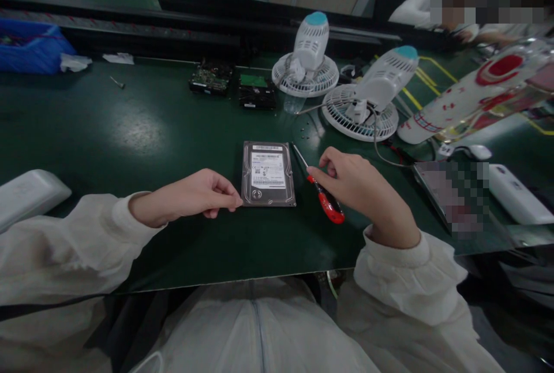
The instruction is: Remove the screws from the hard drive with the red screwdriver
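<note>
A silver hard disk drive [269,174] lies label up on the green table in front of me. My left hand [216,193] is closed in a pinch, its thumb and fingertips at the drive's lower left corner. To the right of the drive lies a screwdriver [326,202] with a red and black handle, its shaft pointing up and left. Over the handle's upper end hovers my right hand [346,174], fingers loosely curled and a gap between thumb and index finger. The thumb is close to the handle; whether it touches I cannot tell.
Behind the drive lie two more drives [257,89] [211,77] and several small screws [305,130]. Two white fans [305,75] [362,112] stand back right. A blue bin [30,49] is far left. A bottle [471,90] and a person's sleeve [411,6] are at right.
</note>
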The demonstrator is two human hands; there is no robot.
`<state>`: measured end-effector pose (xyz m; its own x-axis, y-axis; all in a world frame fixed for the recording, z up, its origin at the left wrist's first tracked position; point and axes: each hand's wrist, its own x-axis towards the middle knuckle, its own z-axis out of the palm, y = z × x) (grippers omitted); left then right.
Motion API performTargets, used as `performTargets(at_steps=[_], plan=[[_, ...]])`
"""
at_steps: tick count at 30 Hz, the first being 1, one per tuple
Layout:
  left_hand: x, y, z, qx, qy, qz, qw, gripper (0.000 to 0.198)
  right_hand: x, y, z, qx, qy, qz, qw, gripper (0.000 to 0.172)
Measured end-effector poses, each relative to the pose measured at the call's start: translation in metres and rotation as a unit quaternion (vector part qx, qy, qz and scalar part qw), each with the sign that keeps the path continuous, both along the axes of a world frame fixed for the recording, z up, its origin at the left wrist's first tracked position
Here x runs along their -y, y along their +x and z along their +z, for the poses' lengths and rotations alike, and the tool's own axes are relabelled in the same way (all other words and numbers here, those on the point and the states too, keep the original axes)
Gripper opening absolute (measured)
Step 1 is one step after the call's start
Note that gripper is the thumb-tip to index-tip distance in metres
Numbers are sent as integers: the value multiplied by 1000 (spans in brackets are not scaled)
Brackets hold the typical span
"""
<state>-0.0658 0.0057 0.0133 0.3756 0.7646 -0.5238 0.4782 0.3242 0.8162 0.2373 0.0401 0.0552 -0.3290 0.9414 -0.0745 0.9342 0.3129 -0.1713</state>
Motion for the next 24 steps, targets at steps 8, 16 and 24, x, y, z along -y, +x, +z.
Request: performTargets(at_steps=[8, 16, 24], plan=[[1, -1, 1, 5, 2, 9, 1000, 14, -9, 14, -3, 75, -126, 5, 989, 50], [25, 9, -7, 31, 185, 132, 973, 11, -7, 21, -6, 82, -200, 51, 975, 54], [42, 9, -11, -66, 376, -32, 924, 22, -5, 25, 4, 23, -166, 15, 986, 31]])
